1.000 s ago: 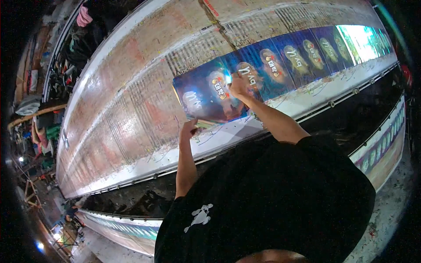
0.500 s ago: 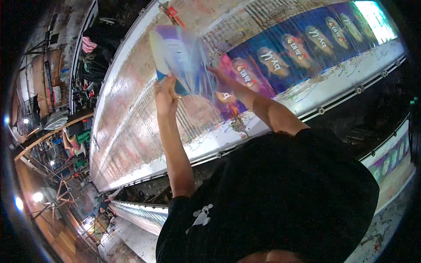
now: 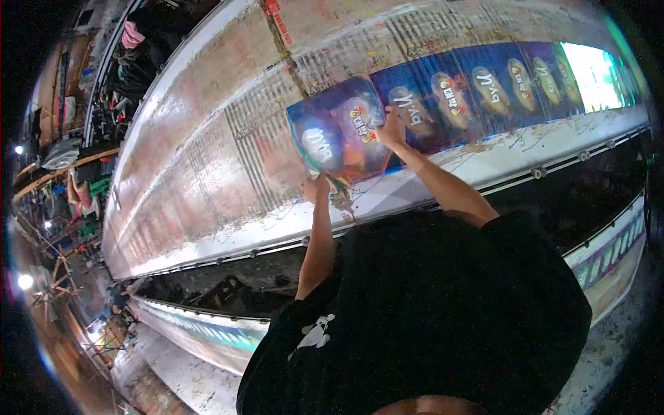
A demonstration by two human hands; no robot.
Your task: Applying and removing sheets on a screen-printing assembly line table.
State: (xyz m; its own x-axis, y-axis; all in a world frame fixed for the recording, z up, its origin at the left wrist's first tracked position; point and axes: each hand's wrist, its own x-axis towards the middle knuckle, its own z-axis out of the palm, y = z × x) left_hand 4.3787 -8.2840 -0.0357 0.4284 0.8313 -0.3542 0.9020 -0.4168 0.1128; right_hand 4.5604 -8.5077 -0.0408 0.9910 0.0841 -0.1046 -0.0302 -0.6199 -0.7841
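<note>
A glossy dark blue and purple printed sheet [image 3: 330, 114] with pale oval shapes lies over the long table, at the left end of a row of similar prints. My left hand [image 3: 317, 187] is closed on its near left corner. At its right edge my right hand [image 3: 392, 128] grips the border with the fingers bent. The row of blue printed panels [image 3: 434, 76] runs on to the right, right beside the sheet. Whether the sheet's middle touches the table cannot be made out.
The long table [image 3: 187, 200] has a worn, stained top with a white near border and a rail with small round fittings [image 3: 539, 173] along its edge. A red strip [image 3: 277, 24] lies at the far side. Another long table [image 3: 200, 339] with prints stands behind me.
The sheet was raised and tilted, blurred by motion; now it is lowered almost flat against the table, beside the row. Both hands have come down with it, toward the near side.
</note>
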